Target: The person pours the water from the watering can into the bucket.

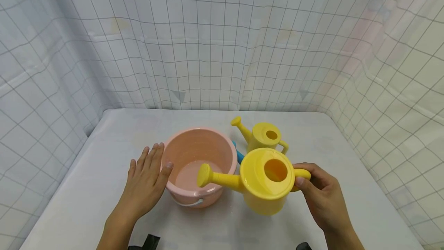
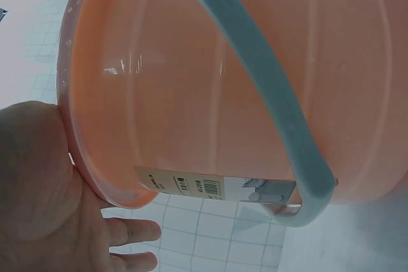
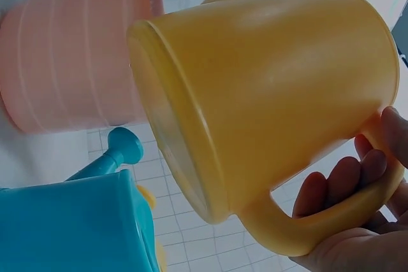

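Observation:
A large yellow watering can [image 1: 267, 180] is raised above the table, its handle gripped by my right hand [image 1: 319, 192]. In the right wrist view, fingers [image 3: 344, 179] curl round the can's handle [image 3: 319, 227]. The can is tilted with its spout [image 1: 222, 180] pointing left over the bucket's right rim. My left hand [image 1: 145, 184] lies against the left side of the pink bucket [image 1: 184, 194], fingers straight and thumb at the rim. The left wrist view shows the palm [image 2: 38, 183] along that rim, beside the bucket's grey-white handle [image 2: 255, 68].
A smaller yellow watering can [image 1: 265, 136] stands behind the raised one. Between it and the bucket is a blue watering can [image 3: 70, 221], mostly hidden in the head view. White grid-patterned curtains [image 1: 215, 49] enclose the white table [image 1: 114, 142] on the back and sides.

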A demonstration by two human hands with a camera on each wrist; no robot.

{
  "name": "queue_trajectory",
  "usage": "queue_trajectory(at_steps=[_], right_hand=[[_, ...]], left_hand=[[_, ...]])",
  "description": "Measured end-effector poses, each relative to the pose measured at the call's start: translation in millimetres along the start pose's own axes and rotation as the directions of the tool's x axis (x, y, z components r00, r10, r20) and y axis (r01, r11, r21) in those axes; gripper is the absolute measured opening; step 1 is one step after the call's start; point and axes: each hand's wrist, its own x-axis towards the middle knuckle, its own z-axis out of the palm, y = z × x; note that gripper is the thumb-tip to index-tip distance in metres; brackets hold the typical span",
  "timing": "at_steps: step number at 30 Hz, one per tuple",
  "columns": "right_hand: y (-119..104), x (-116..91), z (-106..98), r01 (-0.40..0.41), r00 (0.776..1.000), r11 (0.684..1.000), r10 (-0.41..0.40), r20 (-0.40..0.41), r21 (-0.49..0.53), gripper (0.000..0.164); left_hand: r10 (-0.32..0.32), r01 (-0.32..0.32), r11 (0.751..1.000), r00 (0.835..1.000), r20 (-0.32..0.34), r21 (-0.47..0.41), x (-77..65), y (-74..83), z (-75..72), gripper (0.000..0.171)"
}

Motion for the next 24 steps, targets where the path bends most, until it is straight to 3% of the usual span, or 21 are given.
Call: queue_trajectory(at_steps=[10, 24], right_hand=[[7, -7, -1, 0.018, 1.000, 0.999, -0.019, 0.024, 0.037, 0.035], [13, -19, 3, -0.057, 0.998, 0.998, 0.057, 0.010, -0.002, 0.035]], left_hand=[[0.009, -0.009, 1.000, 1.000, -0.003, -0.004, -0.2, -1.5, 1.4, 0.065], [0.004, -0.004, 1.000, 1.000, -0.001, -0.004, -0.2, -1.5, 0.9, 0.065]])
